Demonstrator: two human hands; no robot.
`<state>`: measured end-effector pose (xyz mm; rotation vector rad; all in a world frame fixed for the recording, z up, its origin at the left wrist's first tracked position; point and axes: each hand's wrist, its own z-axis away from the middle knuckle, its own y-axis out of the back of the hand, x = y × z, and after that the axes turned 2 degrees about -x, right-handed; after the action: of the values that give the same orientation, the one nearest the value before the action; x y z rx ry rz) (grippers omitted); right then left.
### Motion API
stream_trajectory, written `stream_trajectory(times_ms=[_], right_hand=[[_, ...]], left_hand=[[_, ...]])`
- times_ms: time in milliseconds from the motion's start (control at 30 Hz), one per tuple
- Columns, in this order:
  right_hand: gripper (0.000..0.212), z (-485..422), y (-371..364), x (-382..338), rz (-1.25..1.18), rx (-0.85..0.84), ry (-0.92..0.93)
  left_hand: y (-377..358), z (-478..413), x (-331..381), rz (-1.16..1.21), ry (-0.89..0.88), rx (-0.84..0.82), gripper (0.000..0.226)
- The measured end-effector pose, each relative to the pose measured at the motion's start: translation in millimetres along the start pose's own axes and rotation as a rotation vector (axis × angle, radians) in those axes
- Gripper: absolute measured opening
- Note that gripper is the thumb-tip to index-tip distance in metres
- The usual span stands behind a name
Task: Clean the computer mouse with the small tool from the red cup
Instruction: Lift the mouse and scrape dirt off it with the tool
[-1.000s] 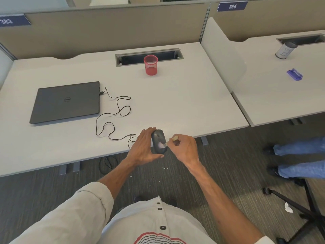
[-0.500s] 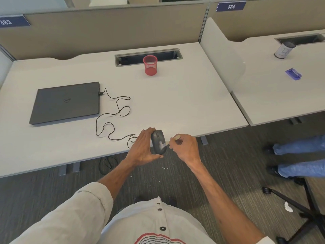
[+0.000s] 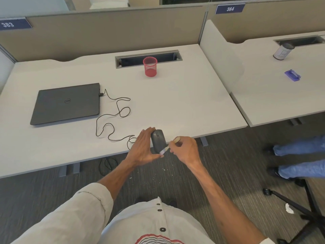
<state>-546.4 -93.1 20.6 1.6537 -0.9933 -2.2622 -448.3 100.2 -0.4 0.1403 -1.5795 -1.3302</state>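
Note:
A dark grey wired mouse (image 3: pixel 158 140) is held at the near edge of the white desk (image 3: pixel 175 103). My left hand (image 3: pixel 143 147) grips it from the left side and below. My right hand (image 3: pixel 184 148) pinches a small brush (image 3: pixel 165 150) with a pale wooden handle; its white bristles touch the mouse's near right end. The red mesh cup (image 3: pixel 150 66) stands far back on the desk, in front of the cable slot.
A closed dark laptop (image 3: pixel 66 103) lies at the left, with the mouse's black cable (image 3: pixel 112 117) looping from it. A divider panel (image 3: pixel 219 62) separates the neighbouring desk, which holds a grey cup (image 3: pixel 283 51) and a purple case (image 3: pixel 292 75). A person's legs (image 3: pixel 302 159) and a chair base (image 3: pixel 299 205) are at right.
The brush bristles have slid slightly down toward the near end of the mouse. My left hand and the mouse stay almost where they were.

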Motion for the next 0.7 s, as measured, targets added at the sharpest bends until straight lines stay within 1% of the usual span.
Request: stream_trajectory(times_ms=[67,133,200,300,400,467,600,700], right_hand=[[0.027,3,0,0,-0.094,0.035,-0.011],[0.03,4,1,-2,-0.175,0.128,0.019],[0.03,3,1,-2,-0.194,0.165,0.044],[0.022,5,1,3,-0.12,0.162,0.036],[0.018,9,3,6,0.001,0.278,0.062],[0.015,12,4,6,0.007,0.332,0.091],[0.018,16,3,6,0.0,0.266,0.12],[0.018,20,-2,6,-0.003,0.117,0.172]], left_hand=[[0,0,0,-0.002,-0.004,0.002,0.123],[0,0,1,0.0,-0.01,0.008,0.124],[0,0,2,0.002,-0.01,0.017,0.124],[-1,2,3,0.001,-0.012,0.02,0.125],[-1,5,3,-0.002,-0.007,0.023,0.125],[-2,6,2,0.004,-0.001,0.027,0.125],[-6,5,4,-0.004,-0.002,0.015,0.125],[-9,6,5,0.008,0.0,0.012,0.124]])
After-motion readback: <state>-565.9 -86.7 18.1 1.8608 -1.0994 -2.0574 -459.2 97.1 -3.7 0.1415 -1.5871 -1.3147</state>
